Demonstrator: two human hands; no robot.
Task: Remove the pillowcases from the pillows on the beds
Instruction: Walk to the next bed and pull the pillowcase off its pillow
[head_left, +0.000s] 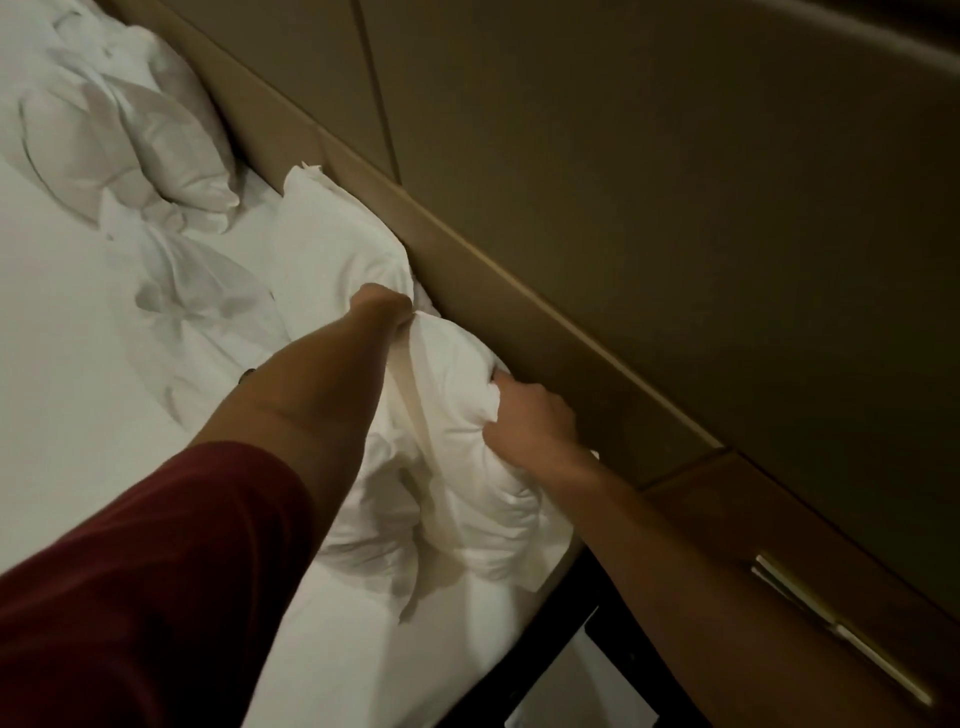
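Note:
A white pillow (332, 249) in a white pillowcase (457, 415) lies along the headboard at the bed's near corner. My left hand (384, 304) is closed on a pinch of the pillowcase near the pillow's middle, and a taut fold of cloth runs back from it toward me. My right hand (524, 415) grips a bunched handful of the pillowcase at the pillow's near end, close to the headboard. A second white pillow (171, 135) lies further along the bed at the upper left, crumpled.
The padded tan headboard (467, 249) runs diagonally from upper left to lower right. Loose white cloth (208, 291) lies crumpled on the sheet (62, 338). A dark wooden bedside unit (779, 545) with a metal handle (841, 629) stands at the lower right, past the bed's dark edge.

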